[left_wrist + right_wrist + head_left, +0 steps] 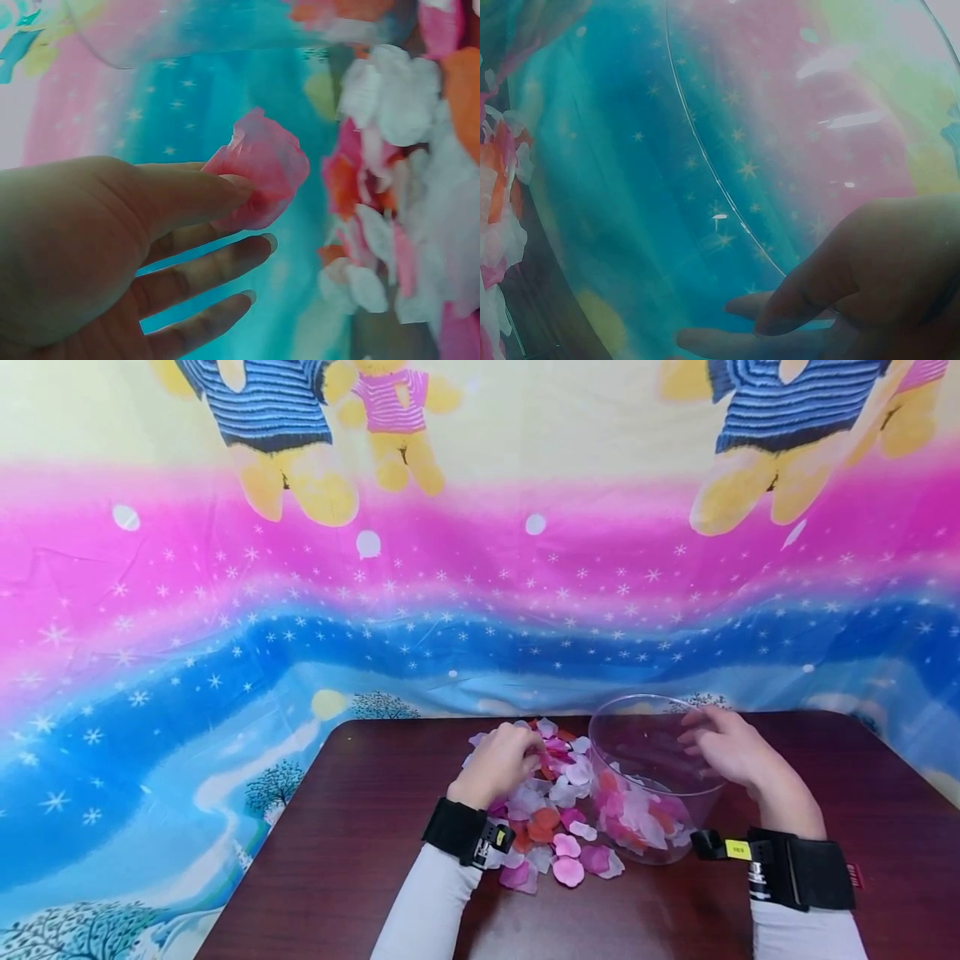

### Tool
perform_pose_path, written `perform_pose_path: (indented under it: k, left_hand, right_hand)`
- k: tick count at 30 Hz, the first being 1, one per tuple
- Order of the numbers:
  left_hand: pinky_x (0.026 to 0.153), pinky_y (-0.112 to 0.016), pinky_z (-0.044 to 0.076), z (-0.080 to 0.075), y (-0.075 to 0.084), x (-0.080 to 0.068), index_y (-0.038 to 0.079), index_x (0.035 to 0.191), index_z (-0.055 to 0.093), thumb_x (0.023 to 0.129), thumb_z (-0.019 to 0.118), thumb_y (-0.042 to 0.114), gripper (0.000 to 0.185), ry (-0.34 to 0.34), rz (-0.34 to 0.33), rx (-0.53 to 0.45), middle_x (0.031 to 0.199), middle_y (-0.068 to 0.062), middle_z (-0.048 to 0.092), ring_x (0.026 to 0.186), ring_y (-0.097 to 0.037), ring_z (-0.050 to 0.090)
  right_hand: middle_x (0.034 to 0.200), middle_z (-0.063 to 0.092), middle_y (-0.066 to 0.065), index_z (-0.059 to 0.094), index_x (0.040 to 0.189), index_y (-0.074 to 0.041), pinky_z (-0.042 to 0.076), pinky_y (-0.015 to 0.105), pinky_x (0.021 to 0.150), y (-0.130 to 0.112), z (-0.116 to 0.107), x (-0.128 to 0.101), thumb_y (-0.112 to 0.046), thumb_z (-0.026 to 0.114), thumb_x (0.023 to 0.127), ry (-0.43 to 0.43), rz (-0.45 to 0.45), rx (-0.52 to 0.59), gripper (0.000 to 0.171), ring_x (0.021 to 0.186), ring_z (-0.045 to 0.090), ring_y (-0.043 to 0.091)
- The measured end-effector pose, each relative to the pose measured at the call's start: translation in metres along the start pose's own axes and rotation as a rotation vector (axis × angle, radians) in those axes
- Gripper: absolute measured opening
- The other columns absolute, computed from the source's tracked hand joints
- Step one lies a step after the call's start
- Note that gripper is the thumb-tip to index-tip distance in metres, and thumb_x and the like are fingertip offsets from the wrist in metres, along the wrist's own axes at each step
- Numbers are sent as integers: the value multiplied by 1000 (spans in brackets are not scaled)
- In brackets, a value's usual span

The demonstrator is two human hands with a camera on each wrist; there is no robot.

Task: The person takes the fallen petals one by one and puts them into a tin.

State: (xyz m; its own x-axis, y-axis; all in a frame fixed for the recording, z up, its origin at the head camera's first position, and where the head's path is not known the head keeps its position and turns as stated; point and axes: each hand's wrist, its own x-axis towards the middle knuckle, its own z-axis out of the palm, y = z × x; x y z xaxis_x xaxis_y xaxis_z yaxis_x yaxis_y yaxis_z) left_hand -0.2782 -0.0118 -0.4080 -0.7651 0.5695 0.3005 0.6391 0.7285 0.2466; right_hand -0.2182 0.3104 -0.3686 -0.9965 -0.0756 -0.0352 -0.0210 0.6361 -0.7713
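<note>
My clear plastic tub [660,777] stands on the dark wooden bench [360,827], at about 3 o'clock from the loose heap of petals [551,810]. A shallow layer of petals, pink, white and orange-red, lies across its bottom; above that it holds nothing, and the starry backdrop cloth [225,635] shows through its wall. My right hand [731,747] rests on the tub's rim at its 3 o'clock side, fingers loosely bent over the edge, thumb and fingertips against the clear wall in the right wrist view [855,277].

My left hand [498,764] is over the heap, just beside the tub's 9 o'clock side. In the left wrist view its thumb and forefinger [225,187] pinch a single pink petal [259,176], lifted clear of the rest, while the other fingers lie spread and straight below it. That petal is thin fabric, crumpled at the pinched end, rosy pink with a paler rim.

The heap spreads from 12 o'clock to 6 o'clock beside the tub: white, pale pink, magenta and orange petals overlapping on the bench.

A black strap sits on each wrist. The right one [795,868] carries a small yellow tag with marks too small for me to read.
</note>
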Motion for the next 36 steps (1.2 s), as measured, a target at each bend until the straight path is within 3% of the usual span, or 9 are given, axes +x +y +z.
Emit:
perform_pose_path:
  k: [6,14,20,28,36]
  left_hand:
    - [75,-26,55,-15,5,-3,18,99,79,96,70,7,15,67,43,23,95,5,75,86,-9,67]
    - [86,-29,55,-36,19,-8,17,111,78,98,71,14,16,151,76,5,107,4,76,99,-12,70]
    - [89,-30,54,-44,36,-10,17,110,78,97,72,15,14,255,163,-13,106,5,75,101,-12,70]
    - [89,-30,53,-37,62,-6,19,109,80,97,72,18,14,402,291,-9,105,6,76,99,-11,69]
    - [96,-26,50,-20,86,-3,24,113,79,100,69,24,17,416,308,83,108,10,76,105,-9,66]
  right_hand:
    - [135,52,40,35,142,14,58,51,83,-1,0,0,-8,29,107,-2,5,7,42,121,55,54]
    - [135,52,40,35,142,14,59,50,82,-1,-1,1,-6,29,106,-1,4,21,42,121,55,54]
    - [132,53,41,36,140,16,60,48,79,1,-1,2,-6,30,105,5,-18,27,42,120,56,55]
    - [132,53,41,36,140,16,60,47,78,1,-1,2,-7,29,106,3,-21,23,42,120,56,55]
    - [134,52,41,35,142,15,59,50,82,1,-1,2,-8,29,106,2,-10,23,43,121,55,55]
